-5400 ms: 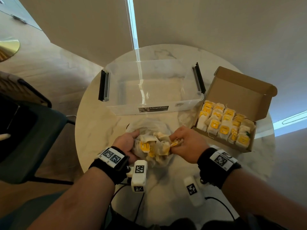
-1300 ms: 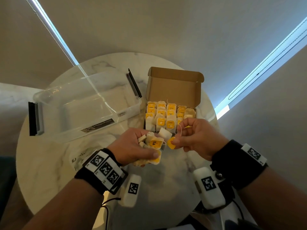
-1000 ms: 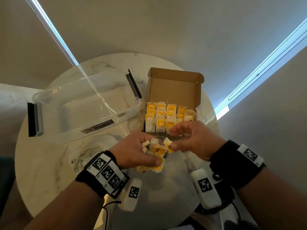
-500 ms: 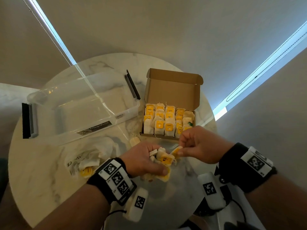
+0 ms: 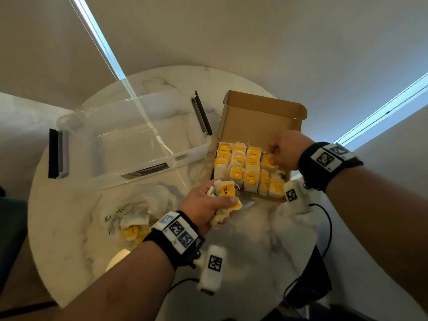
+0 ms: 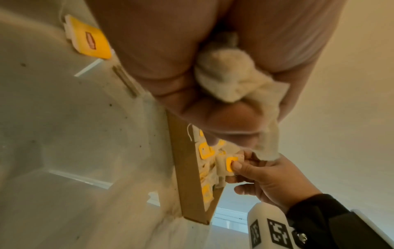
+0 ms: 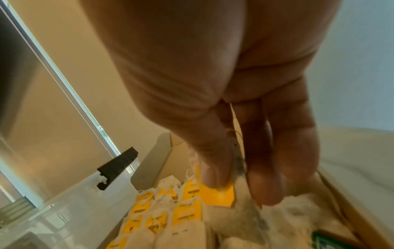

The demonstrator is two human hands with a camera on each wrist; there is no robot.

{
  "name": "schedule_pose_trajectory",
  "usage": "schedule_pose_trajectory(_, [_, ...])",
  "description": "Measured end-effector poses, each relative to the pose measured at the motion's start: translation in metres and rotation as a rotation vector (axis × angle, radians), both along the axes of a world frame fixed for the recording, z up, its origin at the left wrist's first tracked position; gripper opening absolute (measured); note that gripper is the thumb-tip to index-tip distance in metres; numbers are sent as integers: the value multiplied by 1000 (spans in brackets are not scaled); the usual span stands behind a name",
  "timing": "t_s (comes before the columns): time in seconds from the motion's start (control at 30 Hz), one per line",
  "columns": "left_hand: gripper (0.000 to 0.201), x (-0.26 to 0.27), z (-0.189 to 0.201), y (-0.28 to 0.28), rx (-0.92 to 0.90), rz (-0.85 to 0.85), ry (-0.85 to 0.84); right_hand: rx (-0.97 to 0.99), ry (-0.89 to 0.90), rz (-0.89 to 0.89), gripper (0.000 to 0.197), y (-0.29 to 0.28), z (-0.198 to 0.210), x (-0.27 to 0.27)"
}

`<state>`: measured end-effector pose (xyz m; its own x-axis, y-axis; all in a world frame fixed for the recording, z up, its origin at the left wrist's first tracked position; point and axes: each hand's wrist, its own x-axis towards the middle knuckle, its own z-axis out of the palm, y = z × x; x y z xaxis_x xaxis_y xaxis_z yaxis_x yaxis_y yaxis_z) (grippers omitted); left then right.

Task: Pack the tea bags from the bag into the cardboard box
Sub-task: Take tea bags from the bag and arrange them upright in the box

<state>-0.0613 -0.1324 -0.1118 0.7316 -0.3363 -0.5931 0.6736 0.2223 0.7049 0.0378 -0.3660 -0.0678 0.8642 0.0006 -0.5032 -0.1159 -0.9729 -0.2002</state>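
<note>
Cardboard box [image 5: 259, 117]: lid raised, on the marble surface [image 5: 254, 239], rows of yellow-tagged tea bags [image 5: 236, 163] inside. Right hand [image 5: 283, 152]: over the box's right side, grip pinching one tea bag [image 7: 215, 192] by its tag. Left hand [image 5: 206, 205]: just before the box, grip clenched round a bunch of tea bags [image 5: 225, 189]. Plastic bag [image 5: 139, 216]: crumpled, left of that hand, several bags inside. Clear bin [image 5: 129, 144]: beside the box.

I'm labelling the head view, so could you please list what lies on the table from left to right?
Clear plastic container → crumpled bag holding tea bags → left hand gripping a bunch of tea bags → cardboard box → right hand pinching one tea bag.
</note>
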Motion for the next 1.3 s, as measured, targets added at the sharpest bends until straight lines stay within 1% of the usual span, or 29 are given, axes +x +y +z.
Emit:
schedule_pose_trajectory(0.07, [41,6,-1,1,1,25,24,-25,-14,46,8,3,-2,7])
schedule_pose_trajectory(0.2, [31,12,-5,1,62,15,66,-75,-62,99,10,9,-8,18])
schedule_pose_trajectory(0.3, [25,11,-7,3,61,15,75,-110,-57,68,13,9,-13,21])
schedule_pose_trajectory(0.4, [22,11,-6,6,15,27,86,-78,-135,-6,23,7,-18,20])
schedule_pose_trajectory(0.47, [21,10,-4,7,-31,38,76,-52,-154,-26,25,5,-17,17])
schedule_pose_trajectory(0.57, [24,8,1,7,-59,31,20,84,-245,-80,21,3,-4,4])
schedule_pose_trajectory(0.63, [30,8,6,6,-70,-3,-25,203,-331,-81,21,8,11,-15])
schedule_pose_trajectory(0.67, [32,9,9,5,-72,-25,-48,275,-328,-74,21,13,18,-26])
schedule_pose_trajectory(0.73, [37,9,14,2,-80,-64,-79,442,-204,-52,20,28,28,-48])
schedule_pose_trajectory(0.8, [44,9,19,-3,-87,-90,-96,561,-83,-24,18,39,25,-64])
schedule_pose_trajectory(0.87, [53,7,19,-8,-73,-105,-104,610,-97,-37,13,42,15,-72])
schedule_pose_trajectory(0.97, [56,2,14,-13,-50,-135,-96,702,-157,-140,11,35,7,-82])
schedule_pose_trajectory(1.03, [50,-3,9,-15,-45,-150,-72,786,-190,-211,9,28,6,-93])
schedule_pose_trajectory(1.07, [46,-6,6,-16,-41,-146,-58,839,-191,-292,11,23,7,-97])
schedule_pose_trajectory(1.13, [40,-10,1,-16,-16,-124,-19,948,-155,-533,12,11,9,-100])
schedule_pose_trajectory(1.17, [39,-10,-1,-15,2,-109,-3,934,-152,-624,11,5,9,-97])
schedule_pose_trajectory(1.2, [42,-10,-2,-14,18,-89,6,826,-173,-633,9,-2,7,-91])
schedule_pose_trajectory(1.23, [45,-9,-4,-13,29,-67,8,670,-181,-564,8,-8,4,-82])
schedule_pose_trajectory(1.3, [50,-3,-6,-11,45,-36,1,400,-110,-321,8,-13,1,-63])
